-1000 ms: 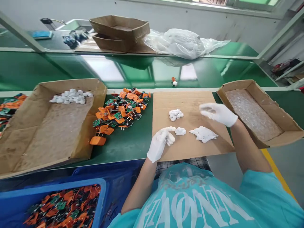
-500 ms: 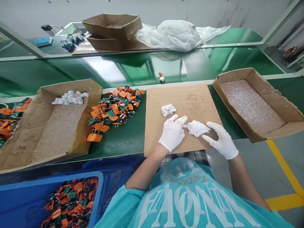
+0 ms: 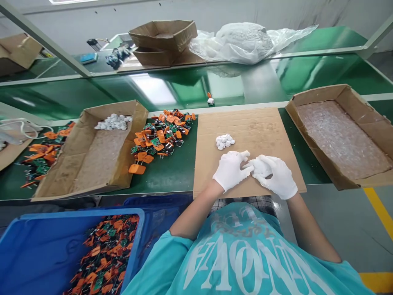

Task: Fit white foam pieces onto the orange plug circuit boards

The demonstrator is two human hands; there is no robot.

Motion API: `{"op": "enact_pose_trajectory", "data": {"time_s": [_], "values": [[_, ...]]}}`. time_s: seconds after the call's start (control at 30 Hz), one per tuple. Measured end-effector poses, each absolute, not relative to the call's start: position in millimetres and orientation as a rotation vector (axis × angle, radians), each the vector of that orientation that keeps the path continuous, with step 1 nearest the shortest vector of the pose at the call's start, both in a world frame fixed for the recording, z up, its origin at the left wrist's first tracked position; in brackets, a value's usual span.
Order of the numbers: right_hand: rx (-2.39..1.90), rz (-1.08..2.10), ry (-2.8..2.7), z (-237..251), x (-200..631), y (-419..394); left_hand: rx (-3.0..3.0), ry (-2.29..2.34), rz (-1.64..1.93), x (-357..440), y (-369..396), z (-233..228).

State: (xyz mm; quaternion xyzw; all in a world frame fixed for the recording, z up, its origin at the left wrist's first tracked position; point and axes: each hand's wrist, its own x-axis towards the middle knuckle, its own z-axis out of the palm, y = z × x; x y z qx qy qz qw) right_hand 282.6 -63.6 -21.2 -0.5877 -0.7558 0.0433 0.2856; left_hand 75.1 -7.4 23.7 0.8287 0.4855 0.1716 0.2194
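A soft white lump of putty-like material (image 3: 260, 166) lies on the cardboard sheet (image 3: 245, 123) in front of me. My right hand (image 3: 278, 176), in a white glove, curls over it with fingers on top and thumb at the near side. At the lump's left edge, my gloved left hand (image 3: 231, 170) has its thumb and forefinger bent around the end of the material. The fingertips partly hide that end. Just beyond my left hand sits a small pile of white pieces (image 3: 225, 141).
Orange-and-green circuit parts (image 3: 162, 133) are heaped left of the cardboard. A box (image 3: 101, 159) holding white pieces stands farther left, another box (image 3: 337, 139) at right. A blue bin (image 3: 139, 229) of parts is below. One part (image 3: 210, 99) stands beyond the cardboard.
My right hand has moved left and closed over the white lump, which it was beside before. My left hand's fingers have bent more at the lump's edge. The view has shifted left.
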Motion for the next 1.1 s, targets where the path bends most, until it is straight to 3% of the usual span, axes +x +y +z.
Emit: {"op": "enact_pose_trajectory", "data": {"time_s": [0.2, 1.1], "values": [[-1.384, 0.091, -1.847, -15.7, 282.5, -70.4, 2.373, 1.268, 0.457, 82.8, -6.1, 23.3], [-1.31, 0.097, -1.933, -14.9, 280.7, -72.9, 2.224, 1.073, 0.437, 67.6, 0.0, 31.6]]}}
